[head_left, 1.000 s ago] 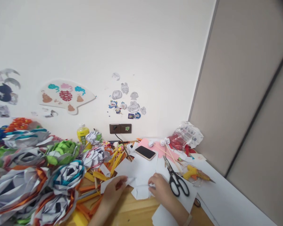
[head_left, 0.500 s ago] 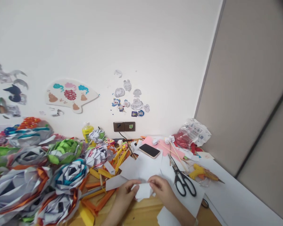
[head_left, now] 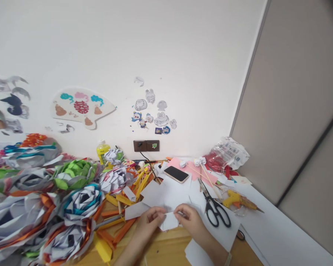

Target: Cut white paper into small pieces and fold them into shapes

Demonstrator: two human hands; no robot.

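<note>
Low in the middle of the view, a small piece of white paper [head_left: 170, 222] is stretched between my two hands. My left hand [head_left: 153, 218] pinches its left edge between thumb and fingers. At the opposite edge my right hand [head_left: 188, 217] pinches it too. White paper sheets [head_left: 174, 194] lie just beyond my fingers. To the right of my right hand rest black-handled scissors [head_left: 215, 208], their blades pointing away. A phone [head_left: 176, 174] with a dark screen lies on the sheets behind.
Large folded paper flowers [head_left: 19, 218] crowd the left side. Orange and yellow paper strips [head_left: 119, 229] lie beside them. A yellow glue gun [head_left: 240, 201] rests at the right, with a plastic bag [head_left: 227, 153] behind it. A yellow bottle [head_left: 102, 151] stands near the wall.
The white paper between my hands now lies flatter, and its lower edge sits higher. My right hand has shifted slightly up. The view has tilted a little.
</note>
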